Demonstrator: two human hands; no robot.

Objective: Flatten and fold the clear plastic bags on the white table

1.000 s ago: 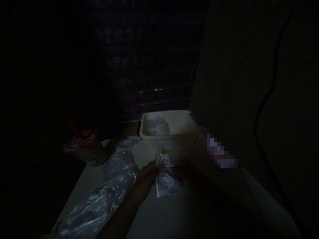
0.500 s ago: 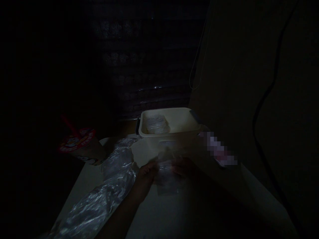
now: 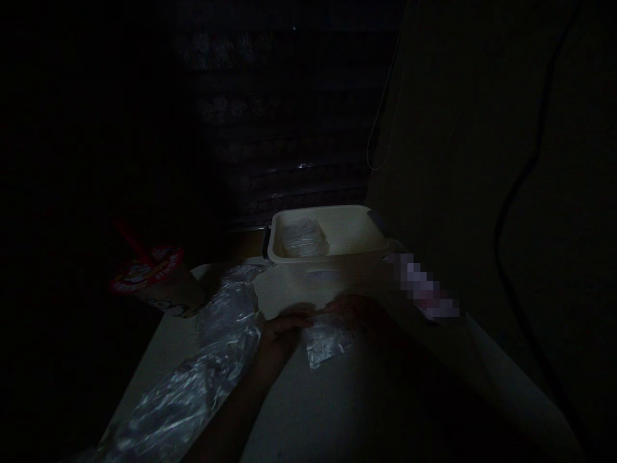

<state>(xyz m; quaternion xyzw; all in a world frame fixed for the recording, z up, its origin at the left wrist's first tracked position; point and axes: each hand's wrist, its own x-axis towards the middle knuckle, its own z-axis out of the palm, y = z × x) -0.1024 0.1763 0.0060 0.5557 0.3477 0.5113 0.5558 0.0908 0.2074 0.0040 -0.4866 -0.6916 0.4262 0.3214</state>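
Note:
A small clear plastic bag (image 3: 328, 344) is between my hands, low over the table, its surface wrinkled and shiny. My left hand (image 3: 284, 328) has its fingers closed at the bag's upper left edge. My right hand (image 3: 354, 315), mostly in shadow, grips the bag's upper right side; its exact finger positions are hard to see. Just beyond my hands stands a cream plastic basin (image 3: 337, 258) with dark handles. Inside it, on the left, lies a stack of clear plastic bags (image 3: 304, 238).
A long crumpled sheet of clear plastic (image 3: 193, 386) lies along the left of the pale table (image 3: 289, 418). Behind it stands a drink cup (image 3: 164, 289) with a red lid and straw. A blurred-out item (image 3: 427, 289) is at right. A dark cable (image 3: 501, 238) hangs there.
The bag has gone from hanging upright and lengthwise to a smaller, folded-looking shape. My left hand's fingers now reach further across towards my right hand.

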